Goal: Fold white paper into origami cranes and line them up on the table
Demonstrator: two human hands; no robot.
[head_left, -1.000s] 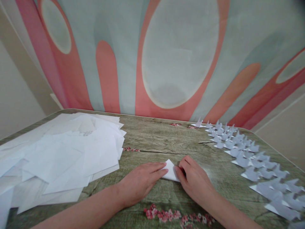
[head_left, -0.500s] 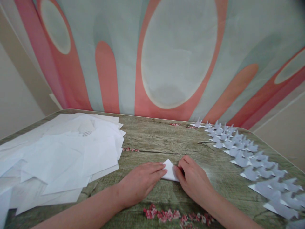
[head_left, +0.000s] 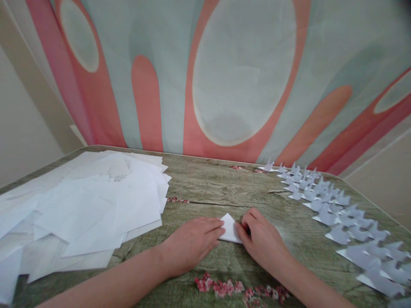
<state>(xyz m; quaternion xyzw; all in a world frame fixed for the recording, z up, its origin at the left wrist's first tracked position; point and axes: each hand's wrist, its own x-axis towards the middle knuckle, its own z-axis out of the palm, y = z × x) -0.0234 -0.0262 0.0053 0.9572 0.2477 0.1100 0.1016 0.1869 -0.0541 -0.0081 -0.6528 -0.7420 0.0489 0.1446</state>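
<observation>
Paper [head_left: 229,230], white and folded into a small piece with a peaked top, lay in the head view on the wood-patterned tabletop [head_left: 218,184], directly between the two hands and touched by both. The left hand [head_left: 192,241] reached in from the left, its outstretched fingertips resting over the left edge; its thumb was out of sight, so whether it pinched could not be told. The right hand [head_left: 261,235] was curled, thumb and forefinger clamped on the right edge. The hands stood apart, with the peak showing in the gap, pointing away from the person.

Well to the left spread a heap of loose white sheets [head_left: 90,209]. On the right, folded paper birds [head_left: 340,234] stood in rows. Printed pink blossoms [head_left: 221,286] showed nearer the person, below the paper, and a coral-and-grey patterned wall covering [head_left: 146,102] rose behind the table's far edge.
</observation>
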